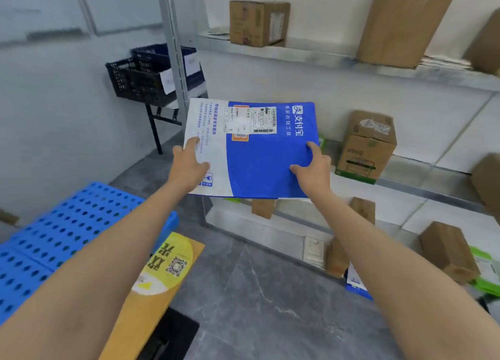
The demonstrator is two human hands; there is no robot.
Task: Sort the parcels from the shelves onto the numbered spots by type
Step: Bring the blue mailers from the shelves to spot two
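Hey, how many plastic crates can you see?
2. A black crate on the side table at upper left; a blue crate right behind it, partly hidden by the shelf post.

The blue-and-white parcel [265, 164] is hiding the fingers of the left hand [189, 169] and the right hand [315, 171]; only thumbs are showing on top. Its label [263, 120] print is blurring, too small to read. The top edge is cutting off the tall box [405, 26] at upper right, the right edge a brown box [488, 182]. The post [177, 70] is crossing the blurred crates [135, 82] at upper left.
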